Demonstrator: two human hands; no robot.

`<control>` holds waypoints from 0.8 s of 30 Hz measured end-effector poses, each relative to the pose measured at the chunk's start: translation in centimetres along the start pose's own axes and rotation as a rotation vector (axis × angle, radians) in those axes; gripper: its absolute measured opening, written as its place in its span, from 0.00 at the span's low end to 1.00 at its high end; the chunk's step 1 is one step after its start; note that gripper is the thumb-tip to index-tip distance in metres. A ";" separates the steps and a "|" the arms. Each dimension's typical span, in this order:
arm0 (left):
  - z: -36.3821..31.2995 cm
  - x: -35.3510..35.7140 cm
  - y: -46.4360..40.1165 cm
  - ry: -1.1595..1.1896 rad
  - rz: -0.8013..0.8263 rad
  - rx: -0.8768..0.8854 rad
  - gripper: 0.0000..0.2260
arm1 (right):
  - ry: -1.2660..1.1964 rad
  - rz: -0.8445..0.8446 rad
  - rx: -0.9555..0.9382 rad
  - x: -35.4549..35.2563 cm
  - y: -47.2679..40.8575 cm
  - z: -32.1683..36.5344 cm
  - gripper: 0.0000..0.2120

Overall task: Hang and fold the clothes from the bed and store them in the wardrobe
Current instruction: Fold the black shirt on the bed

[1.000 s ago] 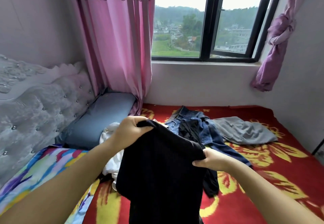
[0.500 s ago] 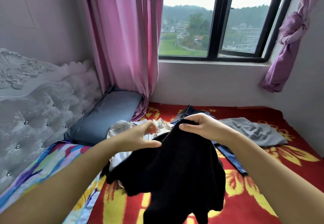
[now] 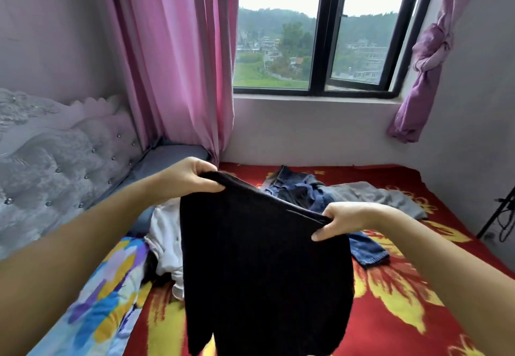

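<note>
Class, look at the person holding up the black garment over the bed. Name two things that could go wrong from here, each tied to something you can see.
1. The left hand and right hand each pinch only the top edge of the black garment; a loose grip could let one corner drop and spoil the fold.
2. The garment's lower edge hangs close to the white garment and jeans on the bed, so it might catch or drag them.

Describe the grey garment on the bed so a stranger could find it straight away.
Look under the window, at the far right of the red floral bed cover. The grey garment lies flat there, beside the blue jeans; it is the only plain grey piece.
</note>
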State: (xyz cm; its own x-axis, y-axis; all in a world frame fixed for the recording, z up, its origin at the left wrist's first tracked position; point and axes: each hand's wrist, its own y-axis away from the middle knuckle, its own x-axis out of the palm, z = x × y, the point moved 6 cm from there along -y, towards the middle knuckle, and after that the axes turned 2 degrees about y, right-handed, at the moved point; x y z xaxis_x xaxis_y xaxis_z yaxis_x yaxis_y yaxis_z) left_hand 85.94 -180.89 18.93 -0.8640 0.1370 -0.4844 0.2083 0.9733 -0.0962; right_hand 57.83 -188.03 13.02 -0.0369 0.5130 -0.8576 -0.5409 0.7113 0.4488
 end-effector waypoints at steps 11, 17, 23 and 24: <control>-5.5 -5.2 0.5 -1.327 -0.212 -0.042 0.15 | 0.749 -0.842 -0.028 -14.1 3.6 5.3 0.14; -9.0 -9.9 2.6 -1.121 -0.404 0.031 0.11 | -0.080 -1.115 -0.229 -17.2 7.2 4.1 0.10; -9.1 -9.6 3.1 -0.031 -0.436 0.093 0.07 | -0.324 -1.196 -0.259 -16.8 9.1 2.5 0.19; -9.1 -9.3 3.3 0.162 -0.417 0.120 0.06 | -0.338 -1.256 -0.300 -16.9 9.9 2.4 0.19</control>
State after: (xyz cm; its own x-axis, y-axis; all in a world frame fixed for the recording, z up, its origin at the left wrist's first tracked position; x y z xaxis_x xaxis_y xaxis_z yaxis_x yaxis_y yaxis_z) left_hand 90.51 -177.28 31.03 -0.9437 -0.2257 -0.2421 -0.1291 0.9246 -0.3585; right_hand 55.14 -188.48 32.53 0.8043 -0.2839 -0.5221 -0.2184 0.6757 -0.7040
